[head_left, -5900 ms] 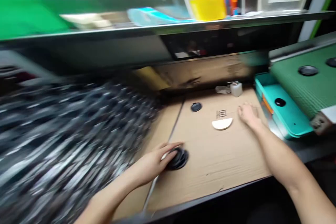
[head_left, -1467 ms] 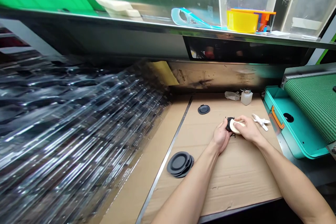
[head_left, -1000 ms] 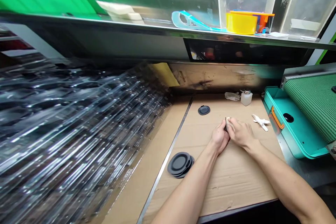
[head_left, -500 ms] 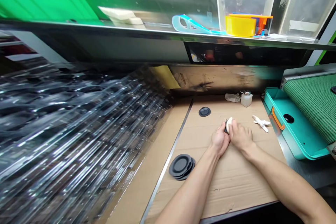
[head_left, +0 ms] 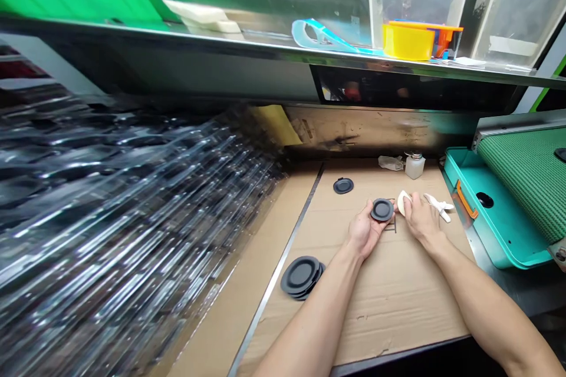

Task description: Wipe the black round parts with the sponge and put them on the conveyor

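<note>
My left hand [head_left: 363, 230] is closed on a round black plastic lid [head_left: 382, 210], its recessed face turned up toward me. Just to the right, my right hand [head_left: 422, 218] grips a white pad [head_left: 402, 202] that looks like a folded cloth or sponge; it is held close beside the lid. A small stack of similar black lids [head_left: 301, 277] lies on the cardboard [head_left: 375, 306] near my left forearm. One more black lid [head_left: 343, 185] rests farther back. Right of my right hand lies a white twisted cloth strip [head_left: 438, 206].
At the back stands a small translucent bottle [head_left: 414, 165] beside a crumpled clear wrapper [head_left: 391, 162]. A teal bin [head_left: 495, 235] with a black piece inside sits at right, below a green conveyor belt [head_left: 526, 159]. Stacked clear plastic trays [head_left: 132, 235] fill the left. A metal shelf [head_left: 265, 53] runs overhead.
My hands have moved apart; the right hand with the white pad has shifted right, off the lid. The left hand has turned the lid from edge-on to face up.
</note>
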### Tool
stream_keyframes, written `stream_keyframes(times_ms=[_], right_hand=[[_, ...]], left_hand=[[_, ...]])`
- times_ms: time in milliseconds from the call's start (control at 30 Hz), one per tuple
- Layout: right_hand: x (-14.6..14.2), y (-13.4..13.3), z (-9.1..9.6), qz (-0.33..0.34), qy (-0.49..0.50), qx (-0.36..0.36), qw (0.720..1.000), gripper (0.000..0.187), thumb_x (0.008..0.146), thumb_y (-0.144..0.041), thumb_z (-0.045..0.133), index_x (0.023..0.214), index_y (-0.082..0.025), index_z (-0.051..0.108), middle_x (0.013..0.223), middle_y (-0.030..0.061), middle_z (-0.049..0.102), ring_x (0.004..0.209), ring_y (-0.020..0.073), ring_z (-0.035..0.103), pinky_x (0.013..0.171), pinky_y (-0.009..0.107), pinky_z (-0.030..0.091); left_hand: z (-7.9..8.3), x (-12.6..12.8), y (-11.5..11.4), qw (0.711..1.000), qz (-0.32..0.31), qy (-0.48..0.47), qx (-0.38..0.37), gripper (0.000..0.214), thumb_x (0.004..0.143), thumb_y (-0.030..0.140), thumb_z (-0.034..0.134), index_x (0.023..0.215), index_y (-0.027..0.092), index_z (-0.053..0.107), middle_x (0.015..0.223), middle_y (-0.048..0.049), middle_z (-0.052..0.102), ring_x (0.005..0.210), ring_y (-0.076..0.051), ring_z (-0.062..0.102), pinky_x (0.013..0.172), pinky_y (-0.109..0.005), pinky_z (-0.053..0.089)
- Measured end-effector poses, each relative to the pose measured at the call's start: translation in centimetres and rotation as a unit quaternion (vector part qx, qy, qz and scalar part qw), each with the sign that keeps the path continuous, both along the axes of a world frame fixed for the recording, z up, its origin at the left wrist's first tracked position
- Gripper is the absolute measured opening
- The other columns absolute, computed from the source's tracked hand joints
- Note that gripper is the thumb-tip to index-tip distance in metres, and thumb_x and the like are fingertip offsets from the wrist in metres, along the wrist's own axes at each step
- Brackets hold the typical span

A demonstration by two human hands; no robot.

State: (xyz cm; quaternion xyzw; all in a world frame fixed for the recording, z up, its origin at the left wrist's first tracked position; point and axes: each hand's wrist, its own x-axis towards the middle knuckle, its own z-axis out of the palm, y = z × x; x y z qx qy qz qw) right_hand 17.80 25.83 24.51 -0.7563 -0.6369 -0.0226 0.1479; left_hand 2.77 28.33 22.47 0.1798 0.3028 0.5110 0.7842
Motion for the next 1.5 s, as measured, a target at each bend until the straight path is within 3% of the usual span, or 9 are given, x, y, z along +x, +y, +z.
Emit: stream_keyframes(times_ms=[167, 333, 467, 700, 967, 1100, 1300, 1433, 1500], right_hand=[[2.7, -0.2, 1.7, -0.021, -0.080, 0.062, 0.995, 0.038, 0.104, -0.042, 0.037, 0.106, -0.018, 0.067, 0.113, 0.0168, 0.068, 0.111, 0.0323, 0.056, 0.090, 0.041, 0.040], [5.7, 0.6, 1.6, -0.063, -0.084, -0.053, 0.993, 0.034, 0.099, -0.040, 0.047, 0.105, -0.016, 0.071, 0.108, 0.0193, 0.069, 0.103, 0.0345, 0.061, 0.082, 0.042, 0.042], [6.3, 1.3, 1.4, -0.005, -0.015, 0.001, 1.000, 0.031, 0.100, -0.034, 0.042, 0.100, -0.018, 0.069, 0.101, 0.0150, 0.070, 0.094, 0.0269, 0.064, 0.078, 0.035, 0.041], [3.1, 0.8, 1.7, 0.120, 0.124, 0.106, 0.979, 0.023, 0.097, -0.031, 0.040, 0.095, -0.020, 0.060, 0.093, 0.0095, 0.067, 0.086, 0.0226, 0.060, 0.074, 0.031, 0.041], [1.8, 0.1, 1.8, 0.211, 0.194, 0.098, 0.953, 0.027, 0.098, -0.038, 0.045, 0.094, -0.020, 0.065, 0.093, 0.0061, 0.071, 0.084, 0.0187, 0.063, 0.078, 0.027, 0.043], [1.2, -0.6, 2.1, 0.256, 0.230, 0.062, 0.937, 0.028, 0.097, -0.040, 0.050, 0.096, -0.020, 0.069, 0.091, 0.0043, 0.073, 0.083, 0.0170, 0.064, 0.077, 0.026, 0.045], [2.3, 0.4, 3.2, 0.177, 0.287, 0.113, 0.935, 0.033, 0.095, -0.046, 0.054, 0.097, -0.018, 0.069, 0.090, 0.0048, 0.073, 0.081, 0.0168, 0.065, 0.074, 0.026, 0.046], [4.8, 5.4, 6.5, 0.058, 0.221, 0.189, 0.955, 0.033, 0.091, -0.047, 0.057, 0.098, -0.017, 0.069, 0.087, 0.0062, 0.073, 0.079, 0.0191, 0.066, 0.075, 0.029, 0.047], [6.1, 8.6, 8.8, 0.027, 0.154, 0.185, 0.970, 0.028, 0.090, -0.043, 0.058, 0.092, -0.018, 0.071, 0.088, 0.0070, 0.074, 0.082, 0.0205, 0.066, 0.078, 0.030, 0.047]], left_hand=[[0.7, -1.2, 0.5, 0.996, -0.016, -0.069, -0.052, 0.033, 0.104, 0.040, 0.038, 0.120, 0.018, 0.057, 0.121, -0.0196, 0.068, 0.089, -0.023, 0.071, 0.065, -0.030, 0.053], [1.1, -1.9, 0.6, 0.987, -0.032, -0.129, -0.090, 0.047, 0.102, 0.051, 0.030, 0.105, 0.015, 0.061, 0.098, -0.0185, 0.068, 0.071, -0.020, 0.061, 0.054, -0.027, 0.047], [1.3, -1.8, 0.5, 0.982, -0.032, -0.141, -0.124, 0.049, 0.099, 0.042, 0.028, 0.104, 0.007, 0.062, 0.084, -0.0179, 0.063, 0.068, -0.021, 0.058, 0.049, -0.027, 0.049], [1.5, -0.9, 0.3, 0.983, -0.016, -0.094, -0.156, 0.035, 0.097, 0.025, 0.031, 0.116, 0.010, 0.056, 0.089, -0.0159, 0.063, 0.072, -0.021, 0.062, 0.054, -0.030, 0.059], [1.2, -0.7, 0.0, 0.982, -0.107, -0.069, -0.140, 0.053, 0.104, 0.045, 0.028, 0.113, 0.003, 0.059, 0.079, -0.0164, 0.065, 0.061, -0.018, 0.064, 0.048, -0.023, 0.055], [0.6, 0.0, -0.6, 0.992, -0.110, 0.021, -0.052, 0.059, 0.100, 0.059, 0.038, 0.104, 0.007, 0.065, 0.076, -0.0154, 0.069, 0.056, -0.019, 0.065, 0.046, -0.025, 0.053], [0.6, 0.5, -1.0, 0.995, -0.083, 0.061, 0.008, 0.054, 0.096, 0.064, 0.048, 0.114, 0.015, 0.062, 0.084, -0.0115, 0.073, 0.061, -0.020, 0.070, 0.047, -0.024, 0.048], [0.7, 0.6, -0.9, 0.996, -0.078, 0.050, 0.017, 0.054, 0.096, 0.065, 0.046, 0.112, 0.015, 0.059, 0.084, -0.0132, 0.073, 0.060, -0.020, 0.070, 0.048, -0.023, 0.047], [0.6, 0.8, -1.0, 0.996, -0.081, 0.044, 0.020, 0.052, 0.098, 0.062, 0.044, 0.109, 0.014, 0.058, 0.085, -0.0140, 0.073, 0.060, -0.019, 0.070, 0.049, -0.023, 0.047]])
